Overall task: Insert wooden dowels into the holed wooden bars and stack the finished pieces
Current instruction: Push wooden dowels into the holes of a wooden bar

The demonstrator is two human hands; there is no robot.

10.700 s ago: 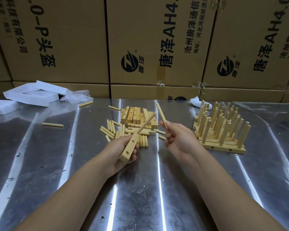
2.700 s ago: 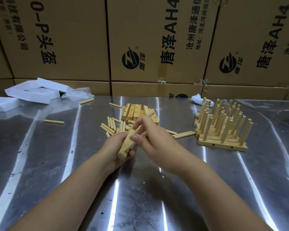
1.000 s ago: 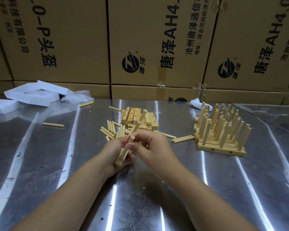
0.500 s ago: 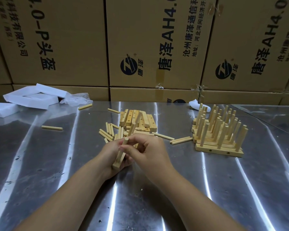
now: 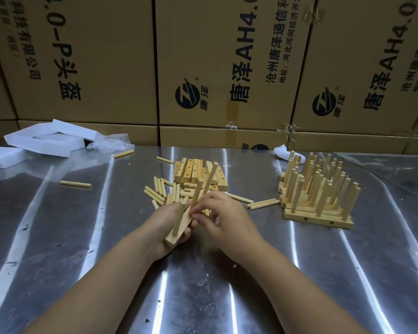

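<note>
Left hand (image 5: pixel 163 225) wraps bar (image 5: pixel 176 237) from below, fingers curled round it. Bar held tilted just above table (image 5: pixel 82 237), likely so holes face up for right hand. Three pegs stand in bar. Right hand (image 5: pixel 227 220) pinches mid dowel (image 5: pixel 198 189) low near base, fingertips (image 5: pixel 198 216) pressed together on it, probably seating it. Forearms reach in from near edge, hands meet at centre. Loose dowels (image 5: pixel 159 194) and spare bars (image 5: pixel 191 169) just behind hands, within easy reach. Finished stack (image 5: pixel 316 213) well right.

Loose bars (image 5: pixel 199 173) behind dowels (image 5: pixel 164 192), finished stack (image 5: pixel 316 203) right.
</note>
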